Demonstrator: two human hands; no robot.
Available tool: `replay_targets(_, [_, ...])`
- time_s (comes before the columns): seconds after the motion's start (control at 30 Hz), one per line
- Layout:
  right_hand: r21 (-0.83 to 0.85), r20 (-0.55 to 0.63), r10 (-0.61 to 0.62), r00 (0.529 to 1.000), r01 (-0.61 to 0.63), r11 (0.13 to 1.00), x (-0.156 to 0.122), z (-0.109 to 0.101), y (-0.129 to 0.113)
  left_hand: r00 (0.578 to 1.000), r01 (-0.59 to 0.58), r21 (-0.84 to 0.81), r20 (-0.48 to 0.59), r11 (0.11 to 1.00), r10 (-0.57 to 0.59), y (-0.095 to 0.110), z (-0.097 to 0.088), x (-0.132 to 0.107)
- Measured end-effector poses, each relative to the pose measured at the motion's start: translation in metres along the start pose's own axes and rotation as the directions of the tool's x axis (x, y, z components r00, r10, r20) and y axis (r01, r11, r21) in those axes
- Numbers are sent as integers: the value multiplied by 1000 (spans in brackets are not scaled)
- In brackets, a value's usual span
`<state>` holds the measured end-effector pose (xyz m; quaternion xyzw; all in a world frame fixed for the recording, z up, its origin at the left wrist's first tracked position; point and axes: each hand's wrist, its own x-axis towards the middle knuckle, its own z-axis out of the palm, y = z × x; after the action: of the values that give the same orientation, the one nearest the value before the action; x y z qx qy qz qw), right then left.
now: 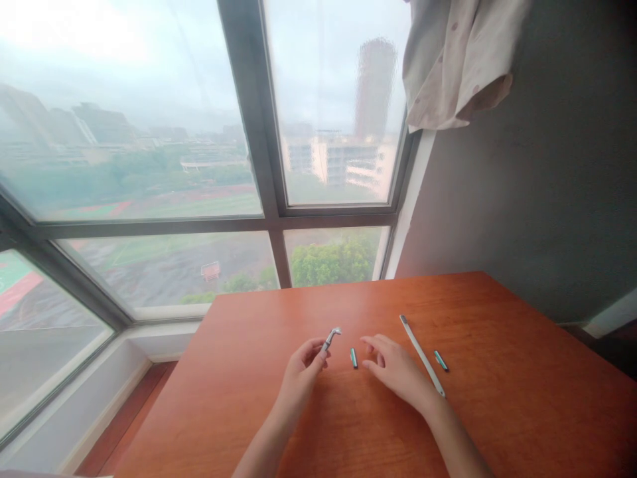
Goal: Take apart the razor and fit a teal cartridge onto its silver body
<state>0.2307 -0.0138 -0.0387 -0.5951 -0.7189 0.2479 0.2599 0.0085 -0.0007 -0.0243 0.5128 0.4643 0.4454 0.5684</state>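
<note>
The left hand (pixel 304 362) pinched a small silver razor head (pixel 332 336) in closed fingertips. At its three o'clock, the right hand (pixel 393 367) hovered, fingers loosely apart, beside a green-edged blade cartridge (pixel 353 358) on the wooden table (pixel 522 398).

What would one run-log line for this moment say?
left hand: holds metal piece | right hand: open, near small green part | table: white rod, second green part

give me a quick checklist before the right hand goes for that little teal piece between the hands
1. Left hand grips the small metal tool: ok.
2. Right hand free, fingers spread: ok.
3. Teal piece lies flat and uncovered between the hands: ok.
4. Second teal piece in view right of the white rod: ok.
5. Rod clear of the right wrist: cannot tell.
6. Tool's tip type: cannot tell, too small.
</note>
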Motion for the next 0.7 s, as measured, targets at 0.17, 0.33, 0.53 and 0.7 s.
replay_targets(0.17, [-183,107,19,994,1,983,3,2,-24,1000,-20,29,-14,999,21,-5,-2,4])
replay_targets(0.33, [-373,171,72,983,-3,928,10,-3,-44,998,-59,61,-30,996,61,-6,-4,5])
replay_targets(0.53, [-479,180,102,978,-4,878,13,-1,-52,995,-70,44,-74,997,73,-5,-3,5])
replay_targets(0.7, [-451,159,84,984,-3,893,12,3,-48,995,-69,56,-73,996,73,-8,-1,3])
